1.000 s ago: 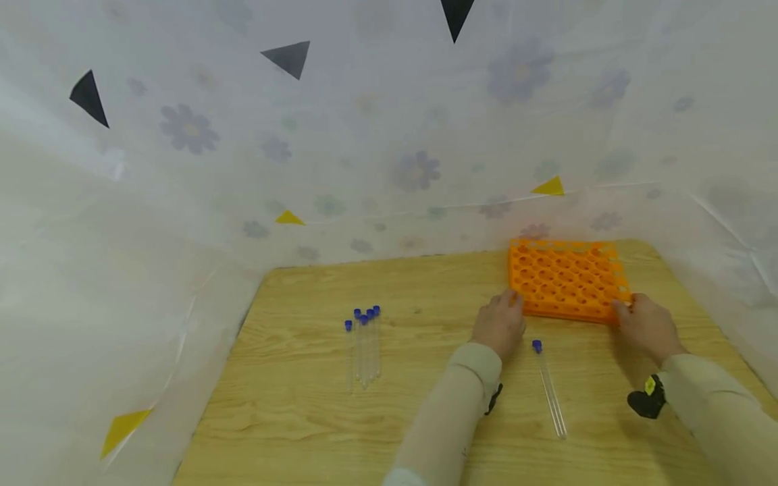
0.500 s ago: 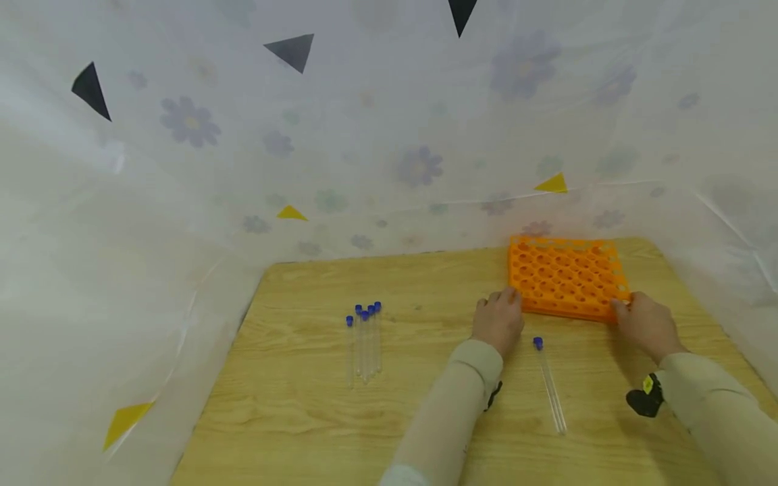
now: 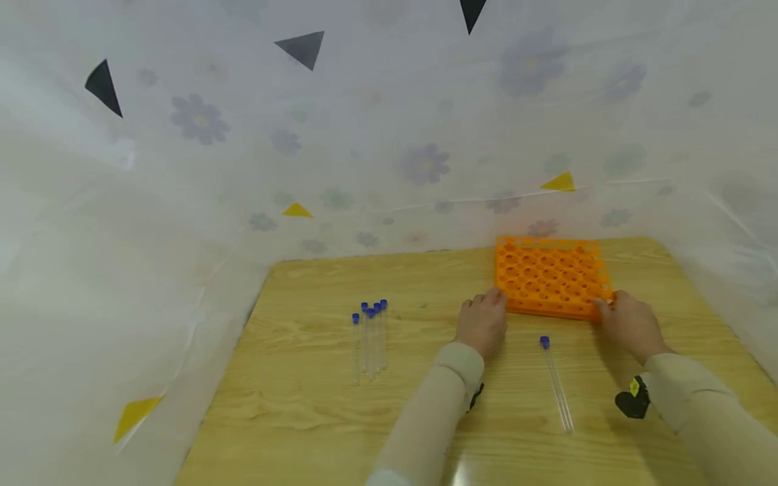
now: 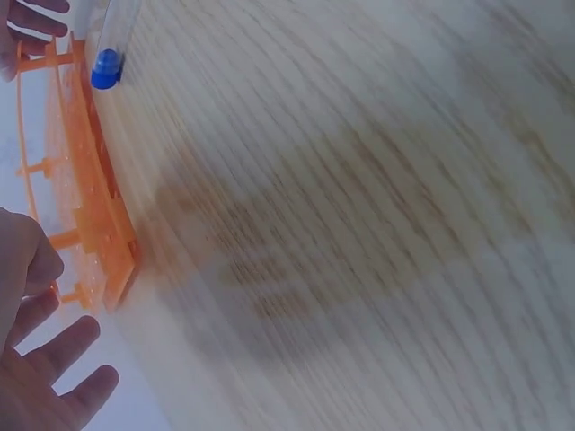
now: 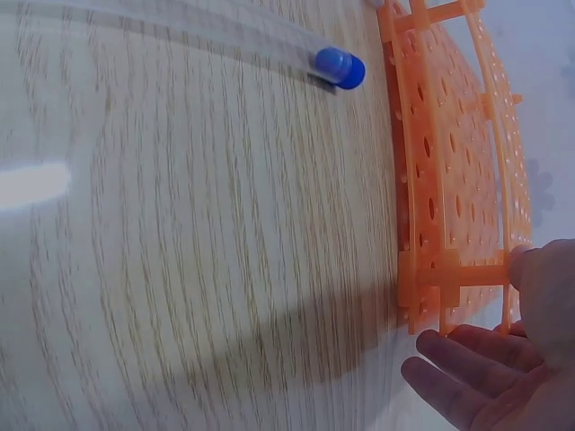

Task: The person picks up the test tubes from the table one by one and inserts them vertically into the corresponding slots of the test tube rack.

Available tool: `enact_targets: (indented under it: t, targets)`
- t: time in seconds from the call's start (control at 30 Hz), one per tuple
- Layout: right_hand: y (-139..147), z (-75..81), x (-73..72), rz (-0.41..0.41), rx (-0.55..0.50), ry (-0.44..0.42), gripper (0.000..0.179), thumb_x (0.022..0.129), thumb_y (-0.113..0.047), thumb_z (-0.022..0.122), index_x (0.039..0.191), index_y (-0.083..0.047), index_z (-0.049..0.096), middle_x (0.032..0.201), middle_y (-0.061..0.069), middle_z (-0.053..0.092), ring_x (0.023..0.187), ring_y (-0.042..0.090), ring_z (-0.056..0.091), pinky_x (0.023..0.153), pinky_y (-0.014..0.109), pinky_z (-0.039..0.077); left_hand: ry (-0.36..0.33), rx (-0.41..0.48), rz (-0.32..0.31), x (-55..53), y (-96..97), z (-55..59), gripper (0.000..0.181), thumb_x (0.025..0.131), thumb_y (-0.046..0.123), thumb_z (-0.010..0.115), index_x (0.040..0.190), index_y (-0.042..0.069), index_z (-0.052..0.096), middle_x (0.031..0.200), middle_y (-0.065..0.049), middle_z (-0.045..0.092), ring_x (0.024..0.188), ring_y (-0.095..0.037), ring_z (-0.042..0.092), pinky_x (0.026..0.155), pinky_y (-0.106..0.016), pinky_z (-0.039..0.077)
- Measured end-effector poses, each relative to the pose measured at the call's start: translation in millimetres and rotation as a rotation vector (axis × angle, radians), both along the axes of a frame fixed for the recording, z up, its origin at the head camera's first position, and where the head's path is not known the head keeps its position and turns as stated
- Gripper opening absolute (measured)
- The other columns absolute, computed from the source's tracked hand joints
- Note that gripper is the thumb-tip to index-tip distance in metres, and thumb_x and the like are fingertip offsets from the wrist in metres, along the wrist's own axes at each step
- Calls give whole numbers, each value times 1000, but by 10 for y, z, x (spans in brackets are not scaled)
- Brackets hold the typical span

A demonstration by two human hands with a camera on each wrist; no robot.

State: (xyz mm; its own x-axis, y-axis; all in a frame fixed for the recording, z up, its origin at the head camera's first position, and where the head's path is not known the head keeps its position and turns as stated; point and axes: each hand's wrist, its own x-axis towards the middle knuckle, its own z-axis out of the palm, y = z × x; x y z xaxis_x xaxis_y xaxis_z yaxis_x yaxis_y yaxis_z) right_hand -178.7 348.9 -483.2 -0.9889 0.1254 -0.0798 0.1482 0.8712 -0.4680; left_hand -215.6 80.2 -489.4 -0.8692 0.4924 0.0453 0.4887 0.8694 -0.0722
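Observation:
An orange test tube rack (image 3: 550,275) with rows of round holes sits at the table's back right. My left hand (image 3: 482,324) grips its near left corner, and my right hand (image 3: 634,327) grips its near right corner. In the right wrist view, the thumb lies on the rack's (image 5: 454,274) upper frame and the other fingers reach beneath or past its end. A clear test tube (image 3: 558,391) with a blue cap lies on the wood between my forearms, its cap toward the rack. Several more capped test tubes (image 3: 372,344) lie grouped left of my left hand.
The wooden table (image 3: 292,418) has a floral plastic sheet (image 3: 340,148) rising behind it and along its sides. Yellow and black triangles are stuck on the sheet. The rack's far edge is close to the back sheet.
Both hands have slid the rack a little to the left along the table. The loose test tubes stay where they lay; the head view has shifted slightly.

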Motion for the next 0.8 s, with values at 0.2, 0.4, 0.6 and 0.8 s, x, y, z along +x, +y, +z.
enact_targets:
  t: [0.2, 0.4, 0.6, 0.8]
  targets:
    - [-55, -23, -32, 18, -6, -26, 62, 107, -31, 38, 118, 29, 40, 101, 44, 56, 81, 50, 61, 61, 49, 51, 24, 22, 7, -6, -78, -42, 39, 102, 33, 53, 141, 29, 51, 146, 12, 47, 123, -12, 57, 98, -31, 51]
    - [-165, -30, -68, 47, -27, -41, 67, 107, -35, 35, 124, 30, 37, 109, 48, 53, 89, 55, 60, 64, 51, 53, 99, 53, 13, -29, -196, -61, 29, 100, 30, 56, 129, 29, 62, 138, 12, 56, 115, -10, 62, 92, -30, 54]
    - [-272, -45, -79, 61, -29, -31, 65, 107, -34, 36, 123, 29, 38, 107, 46, 55, 88, 53, 62, 64, 51, 54, 95, 88, 30, -38, -304, -17, 23, 100, 27, 58, 121, 29, 68, 132, 11, 61, 109, -10, 65, 88, -31, 55]
    - [-394, -28, -84, 82, -24, -10, 61, 107, -30, 39, 122, 29, 39, 101, 44, 58, 82, 48, 63, 63, 49, 54, 113, 130, 44, -56, -434, -27, 23, 98, 26, 61, 117, 31, 71, 126, 12, 64, 103, -9, 68, 83, -31, 56]
